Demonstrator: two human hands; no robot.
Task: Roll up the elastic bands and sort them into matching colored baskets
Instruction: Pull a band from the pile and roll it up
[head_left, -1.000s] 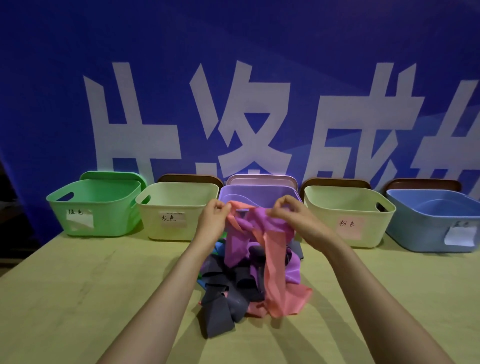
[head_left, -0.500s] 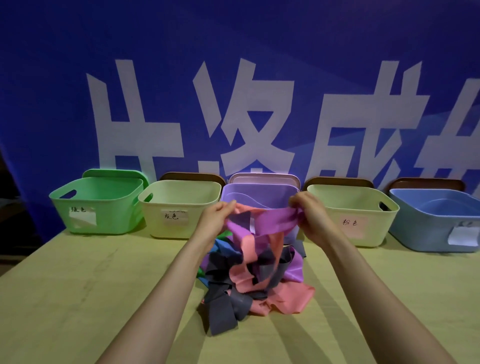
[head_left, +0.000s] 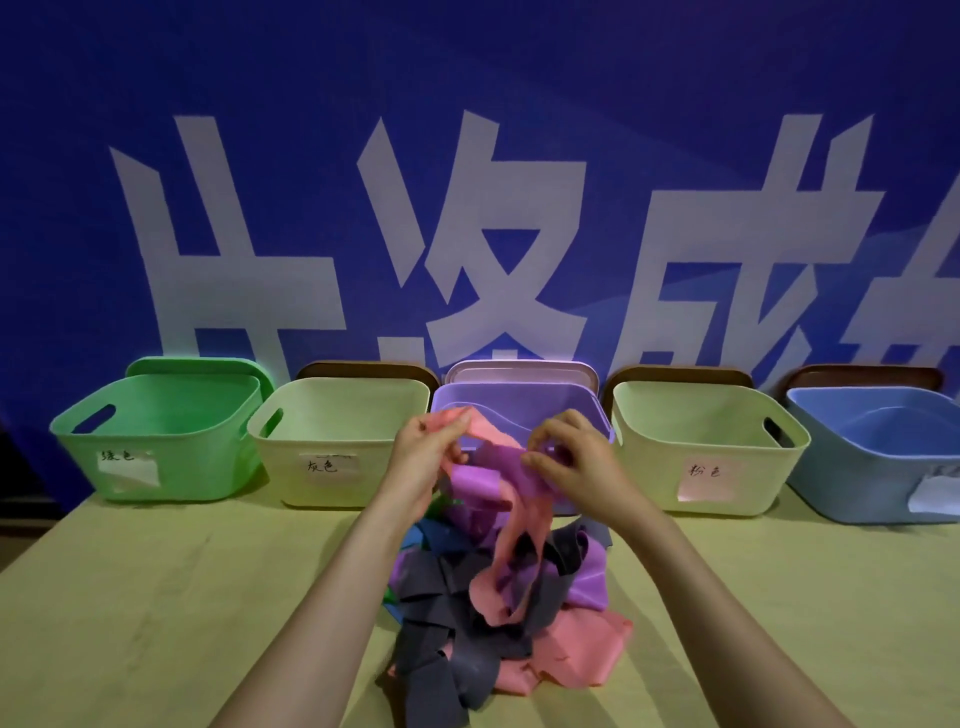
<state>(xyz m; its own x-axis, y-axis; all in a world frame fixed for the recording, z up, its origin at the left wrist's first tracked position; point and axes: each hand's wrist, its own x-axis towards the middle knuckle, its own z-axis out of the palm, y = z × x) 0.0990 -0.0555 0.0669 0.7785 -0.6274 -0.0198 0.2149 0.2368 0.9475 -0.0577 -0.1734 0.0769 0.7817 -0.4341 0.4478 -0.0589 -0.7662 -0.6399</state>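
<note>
- The left grip (head_left: 422, 457) is raised above the table in front of the middle basket. Its thumb and fingers pinch the top end of a pink band (head_left: 521, 525). The right grip (head_left: 577, 463), just beside it, has its fingertips curled round a fold of a purple band (head_left: 485, 477).
- A blue backdrop (head_left: 467, 78) with large white characters fills the rear.
- The pale wooden table (head_left: 130, 597) carries everything else.
- Five baskets stand in a row along the table's far edge. From left to right they are a green basket (head_left: 208, 457), a cream basket (head_left: 291, 483) labelled 灰色, a purple basket (head_left: 519, 404), a second cream basket (head_left: 649, 467) labelled 粉色, and a blue basket (head_left: 857, 483).
- The green and blue baskets also carry paper labels. The blue one's writing cannot be read.
- A lid leans upright behind each basket: green, brown, lilac, brown, brown.
- A tangled pile of bands (head_left: 493, 613) lies on the table between the two forearms, near the purple basket.
- Grey bands (head_left: 436, 582) and pink ones make up most of the pile. There is some purple on its right side and bits of blue (head_left: 431, 535) and green at its left edge.
- The pink band hangs from the left grip, crosses in front of the purple band and trails down into the pile.
- The purple band is held up between the two grips, and its lower part runs down into the pile.
</note>
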